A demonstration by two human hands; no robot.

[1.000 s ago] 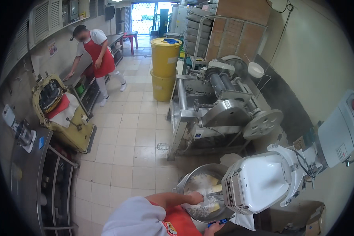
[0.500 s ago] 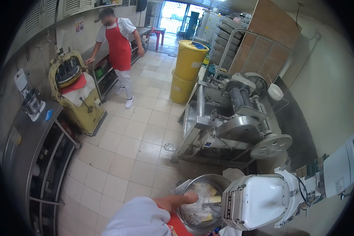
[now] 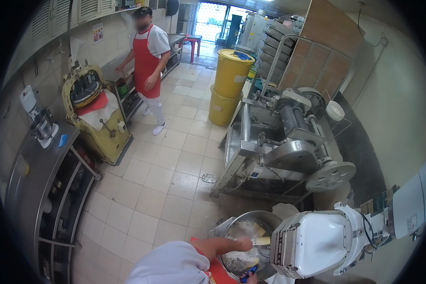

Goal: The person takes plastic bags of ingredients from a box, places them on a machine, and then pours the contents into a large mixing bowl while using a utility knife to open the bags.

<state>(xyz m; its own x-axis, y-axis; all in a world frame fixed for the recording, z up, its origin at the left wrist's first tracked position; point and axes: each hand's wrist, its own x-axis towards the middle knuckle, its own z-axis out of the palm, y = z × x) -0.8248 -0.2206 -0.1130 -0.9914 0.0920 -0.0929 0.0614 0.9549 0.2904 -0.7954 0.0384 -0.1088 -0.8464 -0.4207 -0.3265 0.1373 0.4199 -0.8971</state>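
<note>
My left hand (image 3: pixel 244 244), at the end of a bare forearm from the lower left, is closed inside the steel mixing bowl (image 3: pixel 240 222), gripping something I cannot make out beside a pale yellow block (image 3: pixel 261 240). White powder (image 3: pixel 236 255) and more yellow pieces lie in the bowl, under the white head (image 3: pixel 317 241) of a large mixer. My right hand (image 3: pixel 250 278), low at the bowl's near rim, is wrapped round a small blue-and-black object (image 3: pixel 247 273). My white sleeve and red apron fill the lower edge.
A co-worker (image 3: pixel 146 66) in a red apron stands left of the aisle, beside a cream-coloured machine (image 3: pixel 104 137). A steel roller machine (image 3: pixel 284 151) stands ahead-right, stacked yellow bins (image 3: pixel 227 104) behind it. A steel counter (image 3: pixel 42 165) with a small mixer (image 3: pixel 42 128) runs along the left.
The view has tilted and shifted. The co-worker has stepped closer, straightened and lifted a hand off the counter. My left hand has moved slightly within the bowl, toward the yellow block.
</note>
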